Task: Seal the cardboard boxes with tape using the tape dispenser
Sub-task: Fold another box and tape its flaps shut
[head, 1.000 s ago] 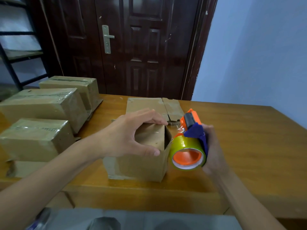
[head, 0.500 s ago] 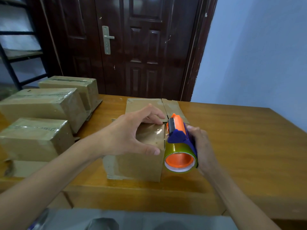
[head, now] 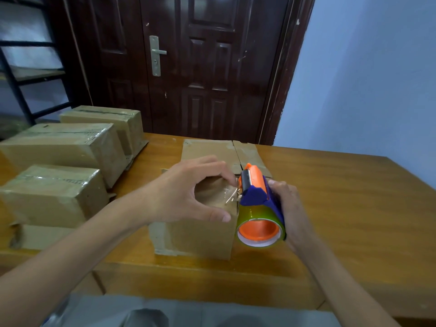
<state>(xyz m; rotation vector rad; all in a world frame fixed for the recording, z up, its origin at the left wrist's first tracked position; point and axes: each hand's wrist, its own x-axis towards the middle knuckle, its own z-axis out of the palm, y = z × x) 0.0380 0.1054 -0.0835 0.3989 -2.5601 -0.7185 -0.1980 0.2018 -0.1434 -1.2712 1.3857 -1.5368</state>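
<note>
A small cardboard box (head: 198,237) stands at the near edge of the wooden table (head: 342,208). My left hand (head: 186,192) grips its top, thumb on the near edge, fingers curled over the far edge. My right hand (head: 289,208) holds the blue and orange tape dispenser (head: 256,197) with its clear tape roll (head: 260,230) against the box's right top edge. A crinkled strip of clear tape (head: 232,193) runs from the dispenser's head onto the box top by my left fingertips.
Three taped cardboard boxes (head: 59,147) sit along the table's left side. A flattened cardboard piece (head: 212,152) lies behind the small box. A dark door (head: 200,67) and a black shelf frame (head: 21,79) stand beyond the table.
My right hand has brought the dispenser left from beside the box until its head meets the box's top right edge. Tape now lies on the top. My left hand stays gripping the box.
</note>
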